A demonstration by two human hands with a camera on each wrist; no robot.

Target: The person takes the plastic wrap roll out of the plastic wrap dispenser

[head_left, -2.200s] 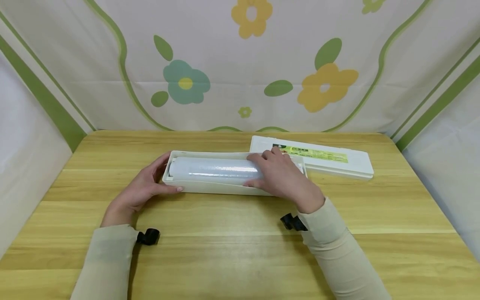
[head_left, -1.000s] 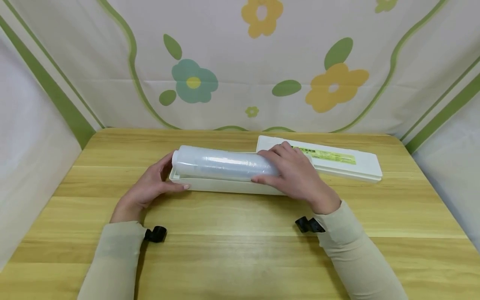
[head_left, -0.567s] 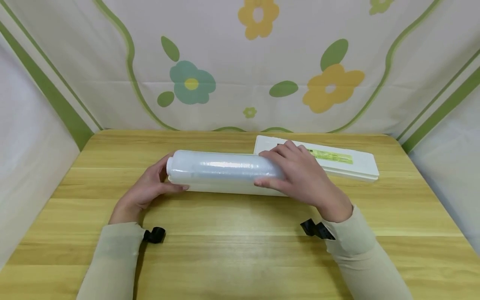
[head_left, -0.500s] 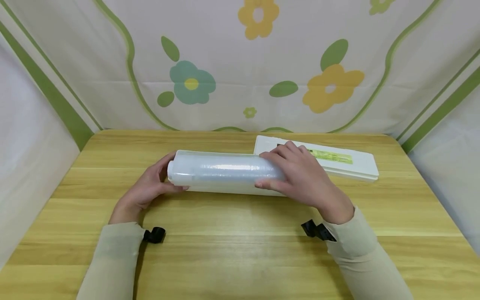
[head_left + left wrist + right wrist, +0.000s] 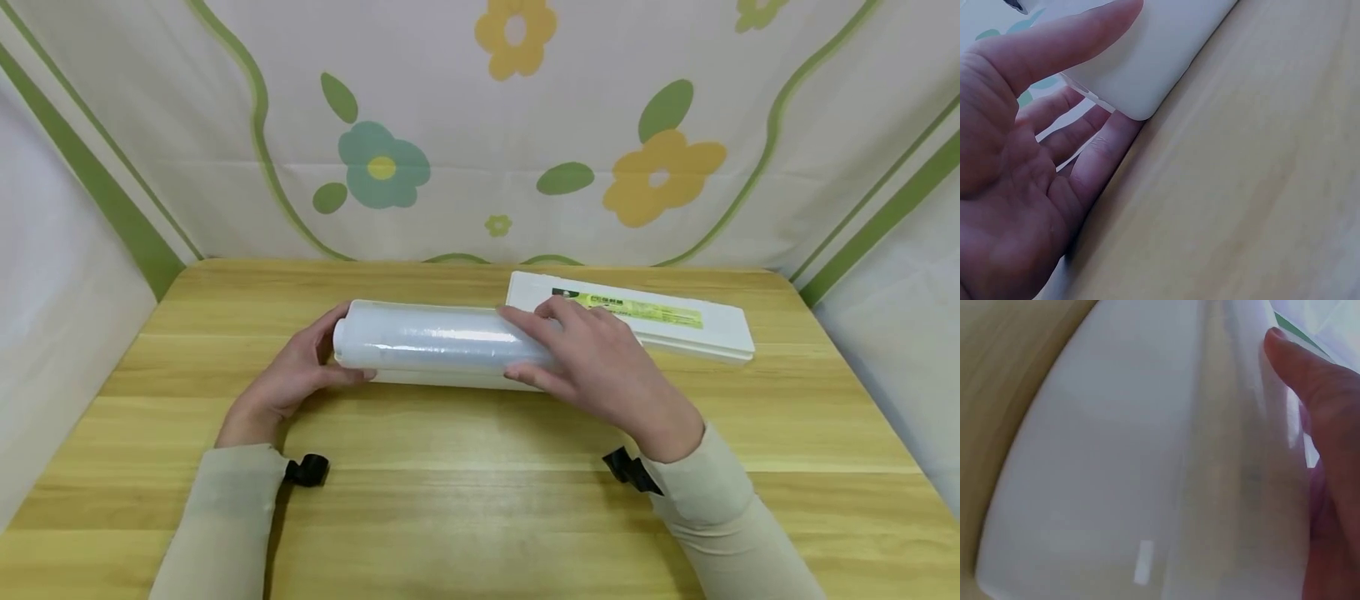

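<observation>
A roll of cling film (image 5: 438, 337) in clear wrap lies lengthwise over the long white box (image 5: 450, 379). Its left end covers the box's left rim, and how deep it sits cannot be told. My left hand (image 5: 288, 371) holds the box's left end, the thumb along the front wall and the other fingers round the end. In the left wrist view that thumb (image 5: 1079, 44) lies against the white box wall (image 5: 1141, 69). My right hand (image 5: 600, 358) grips the right part of the roll, thumb in front and fingers over the top, hiding the roll's right end.
Behind my right hand lies the flat white lid (image 5: 720, 325) with a yellow-green label. Everything rests on a wooden table (image 5: 465, 500). A flower-printed cloth (image 5: 450, 100) rises along the back edge, with pale cloth at both sides.
The roll lay low inside the box, then its left end was raised, and now it sits higher, covering the left rim. My right fingers have shifted a little on it. My left hand keeps its hold.
</observation>
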